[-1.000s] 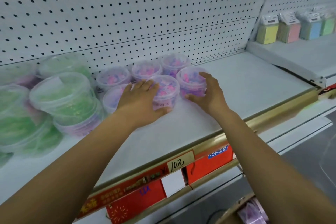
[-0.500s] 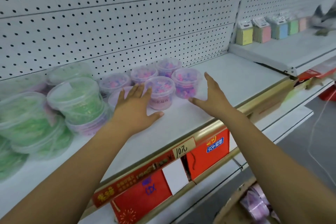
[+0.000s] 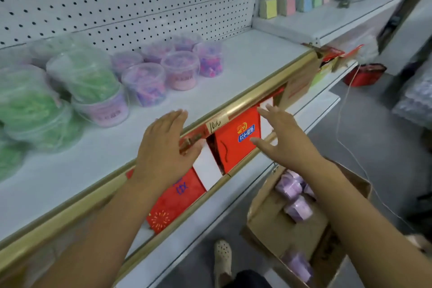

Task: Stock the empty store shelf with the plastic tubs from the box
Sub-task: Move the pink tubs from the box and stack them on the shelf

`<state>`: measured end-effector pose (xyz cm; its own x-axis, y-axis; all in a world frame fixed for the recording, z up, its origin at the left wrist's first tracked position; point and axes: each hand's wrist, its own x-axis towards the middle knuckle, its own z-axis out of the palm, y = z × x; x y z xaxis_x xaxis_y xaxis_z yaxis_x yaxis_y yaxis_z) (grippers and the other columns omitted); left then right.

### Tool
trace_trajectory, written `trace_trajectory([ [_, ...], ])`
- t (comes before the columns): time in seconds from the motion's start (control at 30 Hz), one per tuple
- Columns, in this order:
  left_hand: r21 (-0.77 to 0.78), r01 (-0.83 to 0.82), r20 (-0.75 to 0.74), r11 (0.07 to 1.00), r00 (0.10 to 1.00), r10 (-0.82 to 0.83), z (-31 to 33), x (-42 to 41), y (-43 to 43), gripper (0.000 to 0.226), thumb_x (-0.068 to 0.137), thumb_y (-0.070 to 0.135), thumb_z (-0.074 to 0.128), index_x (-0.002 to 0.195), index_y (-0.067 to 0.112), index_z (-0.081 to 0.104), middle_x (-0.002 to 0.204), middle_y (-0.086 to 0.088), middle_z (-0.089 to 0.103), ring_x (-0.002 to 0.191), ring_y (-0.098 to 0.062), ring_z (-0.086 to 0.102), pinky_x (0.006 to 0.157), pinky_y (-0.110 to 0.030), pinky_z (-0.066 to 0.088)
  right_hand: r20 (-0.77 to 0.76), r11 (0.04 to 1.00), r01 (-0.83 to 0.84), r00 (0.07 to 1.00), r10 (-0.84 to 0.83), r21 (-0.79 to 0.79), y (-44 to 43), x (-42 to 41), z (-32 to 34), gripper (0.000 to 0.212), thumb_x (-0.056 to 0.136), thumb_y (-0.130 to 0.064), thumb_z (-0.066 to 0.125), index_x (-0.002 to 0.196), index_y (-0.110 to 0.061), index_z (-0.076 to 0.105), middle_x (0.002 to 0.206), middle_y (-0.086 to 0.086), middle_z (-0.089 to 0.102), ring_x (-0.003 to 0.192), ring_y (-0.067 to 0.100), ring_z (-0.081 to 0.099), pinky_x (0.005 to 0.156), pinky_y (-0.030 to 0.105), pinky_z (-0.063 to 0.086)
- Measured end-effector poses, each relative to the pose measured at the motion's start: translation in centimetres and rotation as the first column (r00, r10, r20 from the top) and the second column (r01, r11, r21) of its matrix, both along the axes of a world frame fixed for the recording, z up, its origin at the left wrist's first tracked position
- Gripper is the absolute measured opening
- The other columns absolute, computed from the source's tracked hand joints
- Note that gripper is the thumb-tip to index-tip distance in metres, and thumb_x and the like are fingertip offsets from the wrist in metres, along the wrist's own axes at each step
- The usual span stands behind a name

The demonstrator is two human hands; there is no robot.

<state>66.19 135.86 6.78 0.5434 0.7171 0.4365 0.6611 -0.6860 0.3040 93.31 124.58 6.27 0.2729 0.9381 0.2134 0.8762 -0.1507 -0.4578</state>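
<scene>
Update: both hands are off the stock. A second ago my left hand (image 3: 163,147) and right hand (image 3: 280,140) were cupped round the front pair of purple tubs (image 3: 177,70). Now both have pulled back to the gold rail (image 3: 245,103) on the front of the shelf (image 3: 245,58). Fingers are straight and spread, nothing is held, and the hands are apart with the price tag (image 3: 216,124) on the rail between them. The left hand is over the rail. The right hand is just below it, in front of the red packets (image 3: 236,140) (lower-tier stock, not part of this job). The purple tubs stand upright in two rows well behind the rail, touching or nearly touching each other, with the green tubs (image 3: 81,75) farther left along it. I read that pair as placed, so this cycle is finished. The shelf behind the rail to the right of the cluster is bare, so there's plenty of room. The box (image 3: 268,217) sits open below the rail on the right, and the boxed tubs (image 3: 297,210) are visible inside, so it isn't empty. Likely next step: drop both hands to the box and pull the next pair.
</scene>
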Motion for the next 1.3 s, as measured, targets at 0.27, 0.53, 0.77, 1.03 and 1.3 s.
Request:
trace_trajectory([
  [0.27,-0.136,0.156,0.083,0.978,0.986,-0.146,-6.4,0.8,-8.5,0.064,0.086,0.046,0.064,0.133,0.003,0.054,0.136,-0.014,0.058,0.125,-0.032,0.052,0.106,-0.045,0.040,0.018,0.961,0.165,0.986,-0.165,-0.222,-13.3,-0.9,-4.5,0.076,0.087,-0.053,0.066,0.152,-0.031,0.034,0.162,-0.003,0.028,0.149,0.021,0.022,0.117,0.038,0.024],
  [0.53,-0.228,0.234,0.002,0.945,0.971,-0.240,-9.1,4.5,-12.6,0.065,0.086,0.051,0.057,0.133,0.005,0.054,0.135,-0.012,0.058,0.126,-0.032,0.052,0.106,-0.046,0.041,-0.045,0.914,0.283,0.950,-0.309,-0.289,-20.8,2.3,-6.8,0.065,0.090,-0.042,0.068,0.147,-0.022,0.043,0.157,0.005,0.038,0.148,0.023,0.026,0.114,0.032,0.020],
  [0.77,-0.294,0.216,-0.135,0.931,0.955,-0.264,-12.3,11.9,-14.6,0.064,0.088,0.050,0.062,0.135,0.008,0.053,0.137,-0.009,0.057,0.126,-0.030,0.051,0.105,-0.042,0.039,-0.099,0.901,0.270,0.942,-0.320,-0.339,-23.6,9.5,-10.4,0.061,0.090,-0.039,0.070,0.144,-0.027,0.045,0.148,0.004,0.046,0.136,0.027,0.041,0.104,0.028,0.027],
  [1.03,-0.505,-0.009,-0.220,0.863,0.968,-0.118,-19.0,22.8,-19.4,0.068,0.088,0.058,0.055,0.134,0.008,0.056,0.134,-0.011,0.060,0.124,-0.030,0.055,0.103,-0.045,0.045,-0.188,0.840,0.098,0.955,-0.231,-0.534,-24.0,22.4,-17.9,0.076,0.089,-0.055,0.063,0.153,-0.028,0.031,0.157,-0.004,0.035,0.143,0.021,0.034,0.113,0.034,0.032],
  [1.3,-0.676,-0.284,-0.434,0.680,0.899,-0.056,-27.4,26.8,-22.9,0.062,0.084,0.064,0.049,0.114,0.011,0.060,0.105,-0.012,0.067,0.094,-0.032,0.064,0.080,-0.040,0.052,-0.302,0.769,-0.099,0.945,-0.127,-0.631,-21.2,29.1,-27.4,0.073,0.089,-0.044,0.068,0.150,-0.023,0.034,0.152,0.004,0.041,0.136,0.023,0.042,0.112,0.037,0.038],
])
